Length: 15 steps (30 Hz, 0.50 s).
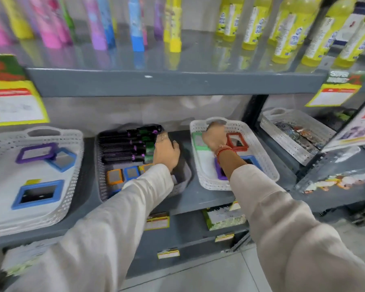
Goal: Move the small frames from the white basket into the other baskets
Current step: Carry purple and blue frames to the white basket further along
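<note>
A white basket (259, 144) on the right of the middle shelf holds small frames: green (197, 142), red (237, 142), blue (250, 160) and purple (219, 172). My right hand (214, 137) is inside this basket near its far handle, with the fingers curled over the right edge of the green frame. My left hand (165, 151) lies palm down on the right rim of the grey basket (101, 186), fingers bent over the rim. That basket holds black brushes (129, 146), a small orange frame (114, 176) and a small blue frame (131, 172).
A larger white basket (0, 148) at the left holds a purple frame (37, 152) and two blue frames (38, 193). Another basket (291, 140) sits at the far right. The shelf above (177, 81) carries coloured bottles and overhangs the baskets. Price tags hang from the shelf edges.
</note>
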Tool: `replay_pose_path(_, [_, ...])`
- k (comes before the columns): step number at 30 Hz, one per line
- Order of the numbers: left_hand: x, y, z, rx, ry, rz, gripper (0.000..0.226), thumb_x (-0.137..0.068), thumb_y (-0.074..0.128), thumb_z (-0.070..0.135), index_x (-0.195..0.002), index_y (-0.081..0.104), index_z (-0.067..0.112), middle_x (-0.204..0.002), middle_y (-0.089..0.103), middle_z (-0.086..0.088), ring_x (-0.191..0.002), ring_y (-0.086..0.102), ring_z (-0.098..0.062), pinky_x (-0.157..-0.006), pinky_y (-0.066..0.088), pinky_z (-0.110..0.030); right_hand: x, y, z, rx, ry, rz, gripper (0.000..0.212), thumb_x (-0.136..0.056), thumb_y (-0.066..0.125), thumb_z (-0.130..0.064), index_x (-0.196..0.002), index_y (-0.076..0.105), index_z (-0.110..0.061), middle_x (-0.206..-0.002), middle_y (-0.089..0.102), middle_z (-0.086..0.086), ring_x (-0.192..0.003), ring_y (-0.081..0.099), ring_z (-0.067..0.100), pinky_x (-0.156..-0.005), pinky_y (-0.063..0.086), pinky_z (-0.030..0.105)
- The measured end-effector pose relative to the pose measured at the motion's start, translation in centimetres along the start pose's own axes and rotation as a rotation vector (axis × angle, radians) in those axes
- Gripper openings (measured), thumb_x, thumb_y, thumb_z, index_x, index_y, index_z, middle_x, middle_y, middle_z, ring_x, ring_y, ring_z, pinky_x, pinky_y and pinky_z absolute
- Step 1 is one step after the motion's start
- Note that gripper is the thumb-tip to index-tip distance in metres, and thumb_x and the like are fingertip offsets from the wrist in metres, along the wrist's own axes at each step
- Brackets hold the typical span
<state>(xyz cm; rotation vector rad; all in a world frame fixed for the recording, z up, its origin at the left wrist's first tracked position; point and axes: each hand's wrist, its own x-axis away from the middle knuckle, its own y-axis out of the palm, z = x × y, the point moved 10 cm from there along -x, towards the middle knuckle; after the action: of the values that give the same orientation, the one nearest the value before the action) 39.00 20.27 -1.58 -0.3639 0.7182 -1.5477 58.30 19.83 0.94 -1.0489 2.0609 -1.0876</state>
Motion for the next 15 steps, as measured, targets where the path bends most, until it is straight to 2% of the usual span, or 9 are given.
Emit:
replay_pose_path(3, [0.0, -5.4, -4.1, -0.096, -0.035, 0.078, 0.050, -0.093, 0.046, 0.013, -0.139, 0.036, -0.003, -0.141, 0.043, -0.022, -0.133, 0.039, -0.032, -0.111, 0.032, -0.036, 0.7, 2.2, -6.0, -0.004, -0.087, -0.039, 0.031, -0.087, 0.051, -0.009, -0.113, 0.059, 0.006, -0.120, 0.062, 0.027, -0.113, 0.059, 0.041, -0.091, 0.049, 0.036])
replay_pose_path(7, [1.2, -13.2, -10.8, -0.222, -0.188, 0.150, 0.049, -0.095, 0.044, 0.018, -0.139, 0.037, 0.000, -0.140, 0.045, -0.023, -0.129, 0.042, -0.035, -0.106, 0.035, -0.039, 3.5, 6.9, -15.4, -0.046, -0.205, -0.158, 0.030, -0.085, 0.054, -0.010, -0.110, 0.062, 0.004, -0.118, 0.064, 0.025, -0.113, 0.060, 0.039, -0.090, 0.051, 0.036])
replay_pose_path(11, [4.0, -18.6, -16.0, -0.224, -0.341, 0.192, 0.044, -0.096, 0.044, 0.022, -0.135, 0.040, 0.002, -0.136, 0.049, -0.022, -0.124, 0.047, -0.038, -0.100, 0.040, -0.044, 7.1, 12.2, -23.1, -0.110, -0.311, -0.271, 0.024, -0.084, 0.055, -0.013, -0.101, 0.064, 0.002, -0.112, 0.066, 0.026, -0.107, 0.063, 0.040, -0.083, 0.053, 0.038])
replay_pose_path(13, [5.7, -19.7, -18.4, -0.222, -0.411, 0.155, 0.047, -0.096, 0.043, 0.028, -0.137, 0.038, 0.004, -0.136, 0.050, -0.020, -0.124, 0.048, -0.037, -0.099, 0.041, -0.045, 9.1, 14.7, -26.3, -0.156, -0.355, -0.325, 0.015, -0.083, 0.055, -0.014, -0.088, 0.060, -0.001, -0.109, 0.065, 0.027, -0.106, 0.062, 0.042, -0.081, 0.053, 0.039])
replay_pose_path(15, [6.9, -19.5, -20.0, -0.253, -0.461, 0.077, 0.054, -0.097, 0.042, 0.036, -0.139, 0.036, 0.004, -0.139, 0.049, -0.018, -0.127, 0.047, -0.034, -0.101, 0.040, -0.042, 10.8, 17.4, -28.8, -0.144, -0.391, -0.383, 0.020, -0.085, 0.057, -0.017, -0.095, 0.060, 0.000, -0.116, 0.062, 0.025, -0.111, 0.058, 0.041, -0.085, 0.050, 0.039])
